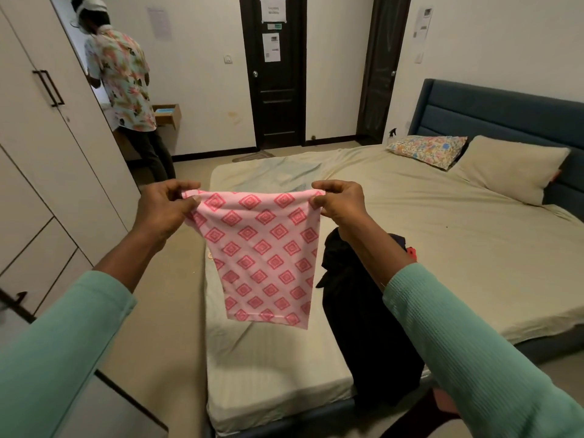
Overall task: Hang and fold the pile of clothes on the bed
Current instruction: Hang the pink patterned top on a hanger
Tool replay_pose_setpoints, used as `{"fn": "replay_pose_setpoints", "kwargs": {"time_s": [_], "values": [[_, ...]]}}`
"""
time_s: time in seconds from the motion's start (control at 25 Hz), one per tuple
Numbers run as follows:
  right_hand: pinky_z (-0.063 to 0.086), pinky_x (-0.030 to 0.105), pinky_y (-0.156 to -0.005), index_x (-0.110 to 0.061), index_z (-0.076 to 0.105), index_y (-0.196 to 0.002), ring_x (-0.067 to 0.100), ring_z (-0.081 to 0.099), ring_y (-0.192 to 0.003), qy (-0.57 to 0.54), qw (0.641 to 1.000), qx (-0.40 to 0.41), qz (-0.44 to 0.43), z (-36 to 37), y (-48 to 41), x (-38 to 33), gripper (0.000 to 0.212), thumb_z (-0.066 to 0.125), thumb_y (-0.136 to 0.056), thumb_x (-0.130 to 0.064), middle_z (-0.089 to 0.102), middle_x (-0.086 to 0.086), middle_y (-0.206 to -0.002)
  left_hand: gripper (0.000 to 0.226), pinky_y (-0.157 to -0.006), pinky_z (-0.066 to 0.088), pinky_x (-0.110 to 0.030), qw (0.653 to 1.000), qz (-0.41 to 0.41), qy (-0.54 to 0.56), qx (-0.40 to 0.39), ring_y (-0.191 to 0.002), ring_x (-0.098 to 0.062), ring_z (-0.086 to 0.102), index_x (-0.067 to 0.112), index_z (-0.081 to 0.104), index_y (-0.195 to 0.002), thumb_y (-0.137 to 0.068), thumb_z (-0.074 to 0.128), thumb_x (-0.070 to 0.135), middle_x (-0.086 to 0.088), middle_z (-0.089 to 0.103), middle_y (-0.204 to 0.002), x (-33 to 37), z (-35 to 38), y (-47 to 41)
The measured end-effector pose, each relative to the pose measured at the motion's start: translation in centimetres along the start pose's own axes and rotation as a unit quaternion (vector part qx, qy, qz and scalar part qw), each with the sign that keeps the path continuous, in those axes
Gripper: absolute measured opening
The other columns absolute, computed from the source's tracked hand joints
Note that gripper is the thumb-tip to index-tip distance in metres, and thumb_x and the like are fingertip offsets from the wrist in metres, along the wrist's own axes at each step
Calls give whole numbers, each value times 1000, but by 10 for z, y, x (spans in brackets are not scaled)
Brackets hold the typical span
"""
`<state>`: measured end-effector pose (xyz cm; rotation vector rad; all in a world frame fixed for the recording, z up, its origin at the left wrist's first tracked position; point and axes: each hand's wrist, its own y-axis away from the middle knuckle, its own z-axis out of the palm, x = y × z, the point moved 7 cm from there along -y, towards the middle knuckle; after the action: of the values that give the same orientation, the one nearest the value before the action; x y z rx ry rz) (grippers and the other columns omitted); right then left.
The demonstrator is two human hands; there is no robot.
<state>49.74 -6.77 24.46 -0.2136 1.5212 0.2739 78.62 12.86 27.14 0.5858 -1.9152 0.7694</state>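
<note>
While it hangs above the bed (442, 248), garment: pink diamond-print cloth (262, 248).
Left hand (164, 211): grip pinches its 9 o'clock corner.
Right hand (341, 203): grip pinches the 3 o'clock corner.
Dark clothes (363, 343): on the bed — 4 o'clock of the cloth.

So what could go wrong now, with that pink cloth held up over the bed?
The left hand and right hand pinch only the top corners of the pink cloth; if either slips, it may drop crumpled. The black pile of clothes lies under the right forearm, so the cloth might land partly on it rather than flat on the bed sheet.
</note>
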Motion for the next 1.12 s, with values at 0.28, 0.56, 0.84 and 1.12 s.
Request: {"fn": "replay_pose_setpoints", "kwargs": {"time_s": [0.28,0.56,0.84,1.12], "values": [[60,20,-68,-16,79,-106,11,72,-86,65,994,53,-68,-15,17,23,18,82,-88,-13,75,-1,-97,30,-89,62,-37,1000,7,-15,-9,-99,-16,70,8,70,-126,-96,71,11,-6,66,-119,-2,7,3],[65,34,-78,-5,77,-106,28,75,-96,-23,998,29,57,-18,19,66,32,78,-79,13,75,11,-101,29,-73,56,-17,998,27,-55,-21,-99,-10,65,13,70,-124,-96,71,9,-5,66,-124,-14,25,5],[62,36,-58,-25,76,-82,14,73,-71,247,966,51,-58,-51,37,89,8,81,-88,-25,76,-3,-81,10,-62,48,-28,947,114,-296,-60,-80,-15,63,24,76,-98,-89,81,26,1,67,-101,-34,45,33],[59,31,-59,-7,70,-103,18,59,-56,5,998,50,29,-66,40,147,5,68,-100,-10,66,14,-75,6,-51,43,-22,958,-102,-53,-261,-57,-9,57,11,77,-94,-90,78,6,0,72,-70,-117,82,75]]}}
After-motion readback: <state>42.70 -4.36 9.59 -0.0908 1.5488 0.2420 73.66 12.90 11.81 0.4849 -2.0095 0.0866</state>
